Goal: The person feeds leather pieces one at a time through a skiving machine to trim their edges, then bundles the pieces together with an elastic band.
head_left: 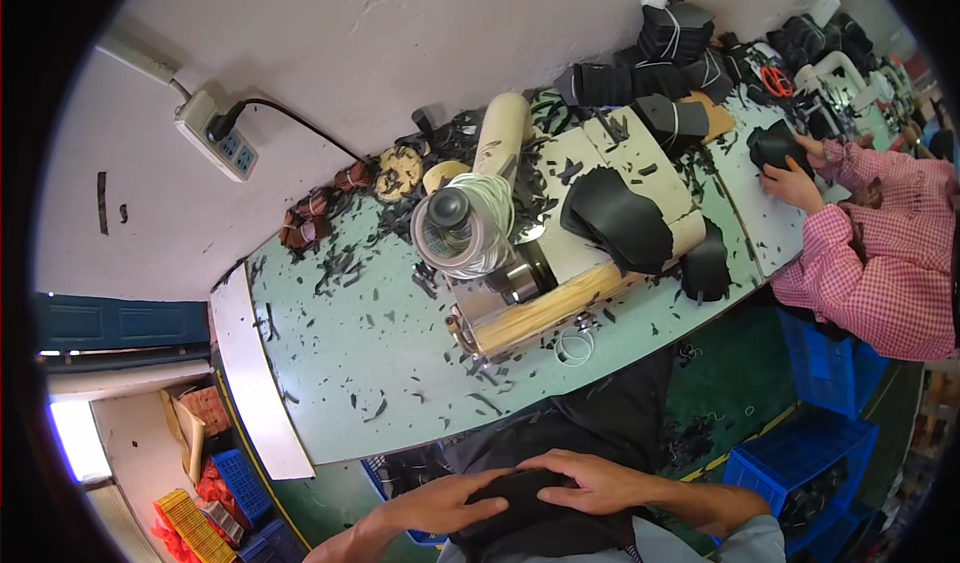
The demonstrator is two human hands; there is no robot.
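Low in the view, close to my body, my left hand [452,503] and my right hand [588,481] grip a dark black piece [520,493], perhaps a stack of leather pieces, from its two sides. Both thumbs lie on top of it, pointing inward. Its edges blend into the black cloth [610,403] over my lap. Ahead stands a cream bench machine [570,168] with a round motor-like part and a coil of white cord [490,218]. Shaped black leather pieces [620,221] lie fanned on its top, and another black piece [706,263] rests beside it.
Black scraps litter the green table [340,363]. Tied black bundles [675,38] are piled at the back. To the right, a person in pink checked sleeves [870,233] holds black pieces [775,148]. Blue crates [800,463] stand below right. A power strip [215,135] hangs on the wall.
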